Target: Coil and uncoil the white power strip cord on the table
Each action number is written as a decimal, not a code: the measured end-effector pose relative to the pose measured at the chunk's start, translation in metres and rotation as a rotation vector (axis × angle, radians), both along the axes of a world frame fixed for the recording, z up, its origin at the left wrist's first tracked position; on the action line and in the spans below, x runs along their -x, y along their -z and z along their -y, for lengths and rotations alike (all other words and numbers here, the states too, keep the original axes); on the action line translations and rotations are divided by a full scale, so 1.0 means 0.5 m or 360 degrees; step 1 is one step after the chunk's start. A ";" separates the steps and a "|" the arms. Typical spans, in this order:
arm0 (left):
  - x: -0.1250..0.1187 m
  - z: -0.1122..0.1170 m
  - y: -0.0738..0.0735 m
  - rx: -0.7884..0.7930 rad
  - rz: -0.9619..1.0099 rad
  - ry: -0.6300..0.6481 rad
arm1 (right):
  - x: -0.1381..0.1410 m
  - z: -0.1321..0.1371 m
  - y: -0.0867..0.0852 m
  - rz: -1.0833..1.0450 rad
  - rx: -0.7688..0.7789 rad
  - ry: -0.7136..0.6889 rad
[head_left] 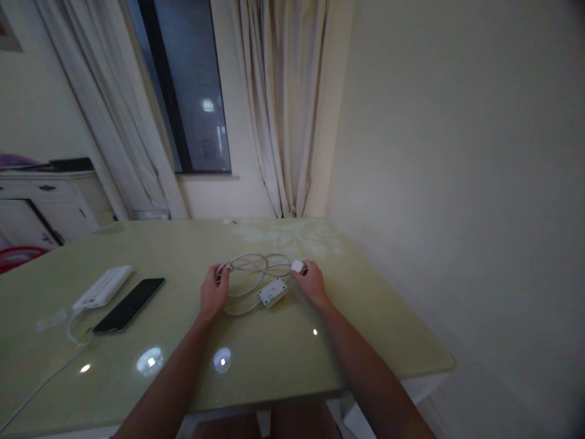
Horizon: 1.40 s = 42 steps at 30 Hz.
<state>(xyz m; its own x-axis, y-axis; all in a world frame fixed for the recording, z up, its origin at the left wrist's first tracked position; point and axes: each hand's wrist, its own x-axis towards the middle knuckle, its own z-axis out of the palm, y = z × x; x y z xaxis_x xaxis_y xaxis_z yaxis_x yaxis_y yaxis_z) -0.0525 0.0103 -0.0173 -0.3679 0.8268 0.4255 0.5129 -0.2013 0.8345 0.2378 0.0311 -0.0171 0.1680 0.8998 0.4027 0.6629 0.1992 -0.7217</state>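
A pale cable lies in loose loops over the table between my two hands. My left hand is closed around the left side of the loops. Between the thumb and fingers of my right hand is a small white plug, at the cable's right end. A white rectangular box with dark corner spots rests on the tabletop, joined to the cable, just left of and below my right hand. Neither hand touches this box.
On the left of the glossy green table lie a black phone and a white power bank with a white cord nearby. A wall borders the table's right side; curtains hang behind it.
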 end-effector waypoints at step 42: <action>-0.064 0.042 0.009 -0.0059 -0.1170 0.0910 | 0.039 0.024 0.014 -0.0012 -0.0141 -0.0328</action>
<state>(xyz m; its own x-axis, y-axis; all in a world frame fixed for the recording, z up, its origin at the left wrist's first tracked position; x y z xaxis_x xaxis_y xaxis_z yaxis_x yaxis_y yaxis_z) -0.0206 -0.0107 -0.0216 0.4633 0.7806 0.4196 0.7247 -0.6062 0.3277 0.2184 0.0192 -0.0240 -0.0128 0.8766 0.4810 0.5963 0.3928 -0.7000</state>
